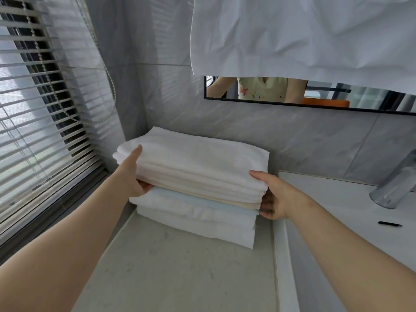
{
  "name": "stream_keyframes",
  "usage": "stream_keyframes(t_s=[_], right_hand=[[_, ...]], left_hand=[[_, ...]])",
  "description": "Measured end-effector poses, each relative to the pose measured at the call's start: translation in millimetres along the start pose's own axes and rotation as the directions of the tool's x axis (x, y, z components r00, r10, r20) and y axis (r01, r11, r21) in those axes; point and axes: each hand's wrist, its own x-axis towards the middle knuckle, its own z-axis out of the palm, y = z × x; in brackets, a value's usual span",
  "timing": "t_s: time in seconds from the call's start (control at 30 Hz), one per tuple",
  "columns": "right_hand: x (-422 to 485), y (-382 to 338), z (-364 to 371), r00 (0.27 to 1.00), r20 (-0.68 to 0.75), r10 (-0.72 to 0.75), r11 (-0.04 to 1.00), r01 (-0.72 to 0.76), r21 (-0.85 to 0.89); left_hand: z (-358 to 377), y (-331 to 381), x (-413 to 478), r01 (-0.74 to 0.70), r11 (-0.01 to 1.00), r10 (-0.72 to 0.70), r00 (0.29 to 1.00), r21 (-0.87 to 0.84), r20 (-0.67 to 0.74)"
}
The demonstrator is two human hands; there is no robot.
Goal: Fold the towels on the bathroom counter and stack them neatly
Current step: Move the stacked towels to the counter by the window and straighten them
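A stack of folded towels (198, 176) sits on the pale counter (180, 271), against the tiled back wall. The upper towels are white, one cream layer lies in the middle, and a pale blue and white ones lie below. My left hand (132, 174) grips the left end of the upper bundle, thumb on top and fingers tucked beneath it. My right hand (272, 194) grips the right end the same way, thumb on top, fingers under the cream layer. The upper bundle sits slightly skewed over the lower towels.
Window blinds (40, 122) with a bead cord run along the left. A sink basin (351, 221) with a metal faucet (394, 183) lies to the right. A mirror (315, 95) hangs behind, partly covered by a white cloth (304, 32) draped from above.
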Motion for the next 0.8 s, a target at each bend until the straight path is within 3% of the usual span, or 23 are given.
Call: stream_keyframes(t_s=[0.2,0.47,0.63,0.8], right_hand=[[0,-1,-1,1.000,-0.004,0.028,0.999,-0.028,0.034],[2,1,2,1.000,-0.022,0.013,0.998,-0.012,0.060],[1,4,6,0.999,-0.038,0.009,0.996,-0.006,0.091],[-1,3,4,1.000,-0.016,-0.008,0.994,0.009,0.110]], left_hand=[[7,2,3,-0.080,0.996,0.081,0.996,0.028,-0.044],[4,-26,-2,0.009,0.996,-0.009,1.000,-0.085,0.005],[32,-60,-22,0.063,0.998,-0.061,0.985,-0.008,0.160],[35,-62,-19,0.019,0.998,-0.025,0.992,0.053,0.126]])
